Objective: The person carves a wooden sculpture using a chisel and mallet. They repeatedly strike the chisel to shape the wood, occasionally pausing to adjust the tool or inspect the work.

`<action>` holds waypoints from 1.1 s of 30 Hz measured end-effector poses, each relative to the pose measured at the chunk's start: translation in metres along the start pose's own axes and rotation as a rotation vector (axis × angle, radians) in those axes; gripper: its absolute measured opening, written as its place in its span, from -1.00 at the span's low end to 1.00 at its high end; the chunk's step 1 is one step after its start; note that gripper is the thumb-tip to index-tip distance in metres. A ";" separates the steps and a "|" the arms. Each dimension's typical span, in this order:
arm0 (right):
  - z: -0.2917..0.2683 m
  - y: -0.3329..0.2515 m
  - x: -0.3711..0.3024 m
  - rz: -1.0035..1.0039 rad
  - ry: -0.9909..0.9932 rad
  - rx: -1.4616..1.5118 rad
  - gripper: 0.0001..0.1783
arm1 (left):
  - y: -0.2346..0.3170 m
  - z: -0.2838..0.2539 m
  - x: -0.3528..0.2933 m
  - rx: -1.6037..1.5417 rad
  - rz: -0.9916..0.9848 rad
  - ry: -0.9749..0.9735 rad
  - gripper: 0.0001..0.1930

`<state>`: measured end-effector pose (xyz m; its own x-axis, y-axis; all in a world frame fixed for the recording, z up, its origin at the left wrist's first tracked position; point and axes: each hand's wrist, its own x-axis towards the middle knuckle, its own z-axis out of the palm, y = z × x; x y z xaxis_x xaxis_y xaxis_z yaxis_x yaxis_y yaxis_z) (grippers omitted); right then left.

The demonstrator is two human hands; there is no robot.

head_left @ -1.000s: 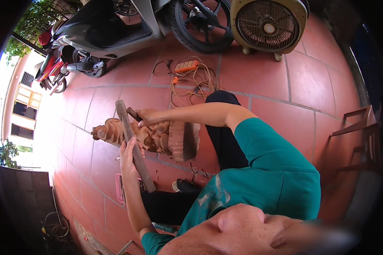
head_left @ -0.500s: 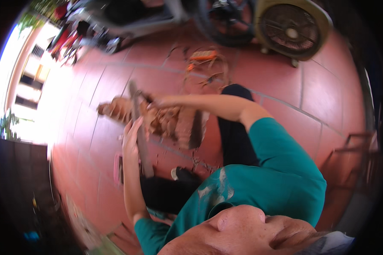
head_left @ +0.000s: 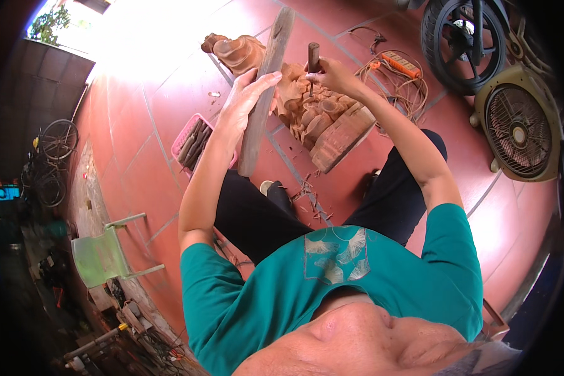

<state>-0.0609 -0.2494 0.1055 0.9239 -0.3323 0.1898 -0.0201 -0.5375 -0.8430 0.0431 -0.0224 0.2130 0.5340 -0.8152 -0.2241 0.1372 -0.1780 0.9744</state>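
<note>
Wooden carving (head_left: 319, 111): bare reddish-brn wood, unvarnished look, matt, smoother at narrow end, rougher at base. Wooden bar (head_left: 267, 94): greyish wood, worn, matt. Chisel (head_left: 313, 59): dk wood handle, shank prob. metal. Shavings (head_left: 307, 195): dry wood curls. Floor tiles (head_left: 131, 128): smooth, semi-glossy, strong glare. Basket (head_left: 183, 132): pink plastic. Power strip (head_left: 401, 64): orange plastic. Fan (head_left: 518, 135): beige plastic housing. Tyre (head_left: 430, 42): blk rubber, matt. Shirt (head_left: 404, 269): teal cloth, matt, w/ pale print. Trousers (head_left: 257, 216): blk cloth, matt.

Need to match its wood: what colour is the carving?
Orange-brown; the carving shows best in the head view.
</note>
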 end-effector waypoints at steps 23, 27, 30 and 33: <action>0.014 -0.018 0.001 -0.093 -0.048 0.068 -0.70 | 0.001 -0.008 -0.006 -0.004 0.056 0.023 -0.63; 0.018 -0.023 0.005 -0.095 -0.071 -0.037 -0.70 | 0.002 -0.010 -0.008 0.009 0.050 0.043 -0.61; 0.019 -0.027 0.005 -0.113 -0.079 -0.025 -0.68 | 0.002 -0.012 -0.009 0.016 0.043 0.058 -0.60; 0.020 -0.031 0.007 -0.105 -0.111 -0.112 -0.77 | 0.004 -0.014 -0.012 0.055 0.043 0.085 -0.60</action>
<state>-0.0463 -0.2193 0.1221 0.9594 -0.1861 0.2118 0.0415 -0.6498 -0.7590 0.0490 -0.0056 0.2189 0.6079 -0.7732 -0.1807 0.0680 -0.1760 0.9820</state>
